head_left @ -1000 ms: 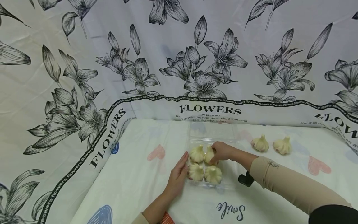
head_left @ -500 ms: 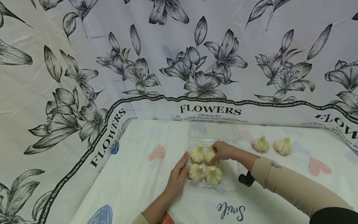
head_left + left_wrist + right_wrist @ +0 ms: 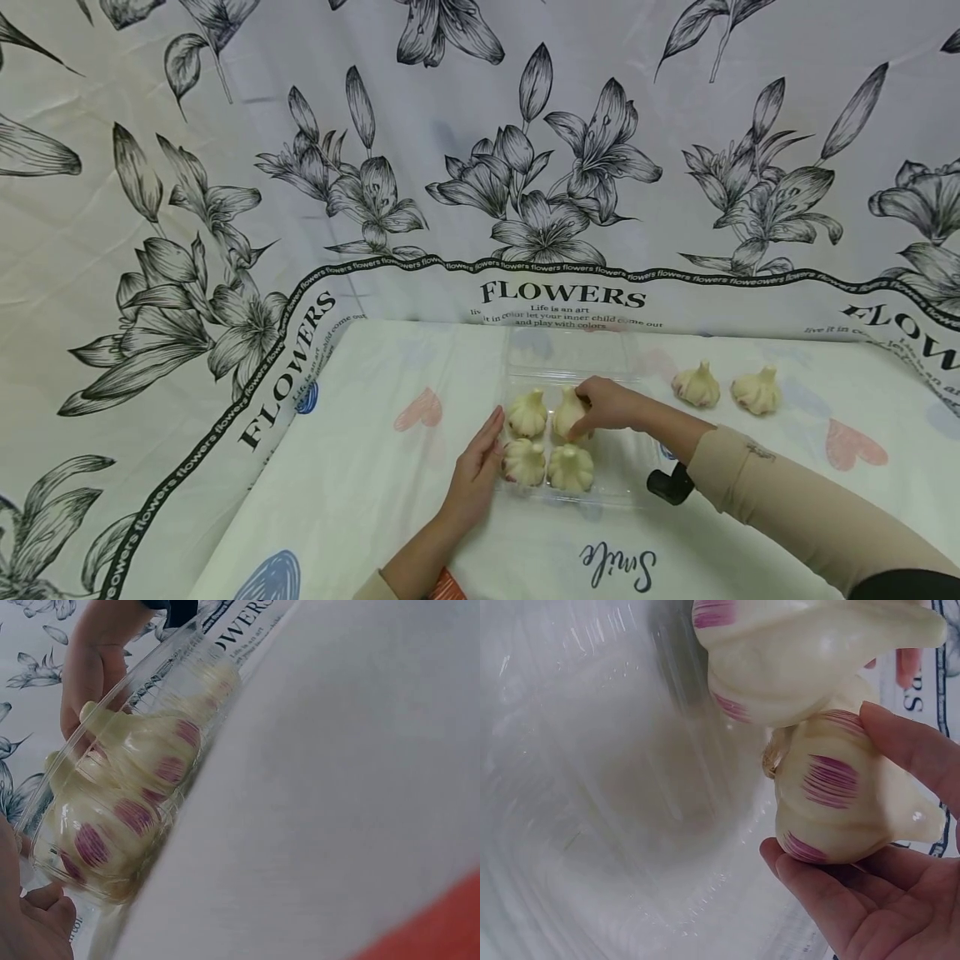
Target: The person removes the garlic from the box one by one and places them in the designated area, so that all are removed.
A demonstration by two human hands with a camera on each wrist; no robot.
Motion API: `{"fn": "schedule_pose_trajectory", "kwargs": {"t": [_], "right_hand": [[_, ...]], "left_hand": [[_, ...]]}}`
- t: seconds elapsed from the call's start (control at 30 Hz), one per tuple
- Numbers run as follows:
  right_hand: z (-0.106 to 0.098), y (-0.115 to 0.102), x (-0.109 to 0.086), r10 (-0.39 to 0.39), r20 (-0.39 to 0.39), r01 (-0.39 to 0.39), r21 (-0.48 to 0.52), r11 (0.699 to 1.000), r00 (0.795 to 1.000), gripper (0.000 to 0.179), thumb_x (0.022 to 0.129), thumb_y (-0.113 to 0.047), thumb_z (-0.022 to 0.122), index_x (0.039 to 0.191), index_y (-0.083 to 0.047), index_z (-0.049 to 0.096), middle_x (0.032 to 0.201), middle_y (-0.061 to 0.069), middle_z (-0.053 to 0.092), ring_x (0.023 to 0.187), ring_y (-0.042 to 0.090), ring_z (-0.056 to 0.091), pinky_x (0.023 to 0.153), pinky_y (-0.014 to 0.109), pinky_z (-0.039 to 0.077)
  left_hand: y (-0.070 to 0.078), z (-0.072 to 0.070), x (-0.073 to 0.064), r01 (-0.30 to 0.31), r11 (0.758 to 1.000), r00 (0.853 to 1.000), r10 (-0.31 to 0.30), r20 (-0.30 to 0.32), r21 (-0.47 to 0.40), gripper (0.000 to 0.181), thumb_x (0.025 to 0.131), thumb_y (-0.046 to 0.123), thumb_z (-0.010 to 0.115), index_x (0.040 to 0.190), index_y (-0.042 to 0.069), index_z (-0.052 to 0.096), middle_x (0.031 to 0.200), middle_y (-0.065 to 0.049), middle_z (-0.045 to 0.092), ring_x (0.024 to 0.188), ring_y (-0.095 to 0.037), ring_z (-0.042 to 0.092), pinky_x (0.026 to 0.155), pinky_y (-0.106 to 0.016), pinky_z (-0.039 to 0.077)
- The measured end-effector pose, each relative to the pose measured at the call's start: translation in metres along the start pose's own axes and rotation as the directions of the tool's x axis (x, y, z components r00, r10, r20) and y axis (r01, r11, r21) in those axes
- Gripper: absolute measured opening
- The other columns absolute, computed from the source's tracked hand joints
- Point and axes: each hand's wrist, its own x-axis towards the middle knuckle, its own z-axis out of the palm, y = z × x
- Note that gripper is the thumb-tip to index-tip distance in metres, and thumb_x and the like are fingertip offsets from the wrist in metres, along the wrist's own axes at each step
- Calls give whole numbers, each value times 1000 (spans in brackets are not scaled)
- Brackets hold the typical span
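Observation:
A clear plastic box [image 3: 618,467], its lid [image 3: 566,350] folded back, stands on the table with several garlic bulbs in it. My right hand [image 3: 611,407] grips one garlic bulb [image 3: 567,412] at the back of the box, thumb on one side and fingers on the other, as the right wrist view shows. This bulb [image 3: 829,787] is cream with purple streaks, close beside another bulb [image 3: 802,660]. My left hand [image 3: 474,467] rests along the box's left wall, fingers extended in the head view. Beside it are the front left bulb [image 3: 523,462] and the back left bulb [image 3: 527,414].
Two more garlic bulbs, one [image 3: 697,385] nearer the box and one [image 3: 757,390] farther right, lie on the white cloth [image 3: 360,467]. A black device [image 3: 670,485] sits at my right wrist. A flower-printed curtain [image 3: 420,208] hangs behind the table.
My right hand has shifted slightly right with the garlic bulb, widening the gap from the back left bulb. The left hand stays against the box.

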Motion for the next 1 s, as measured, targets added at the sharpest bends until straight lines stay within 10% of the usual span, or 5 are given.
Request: {"fn": "schedule_pose_trajectory", "kwargs": {"t": [1.0], "right_hand": [[-32,5,-59,-97,-63,104,133,986,993,46,76,-31,76,105,1,60,98,7,65,97,19,62,82,35,53]], "left_hand": [[-1,1,0,3,1000,1000,-4,-3,-6,44,98,1,39,142,-1,34,153,-9,27,142,-24,22,105,-4,20]]}}
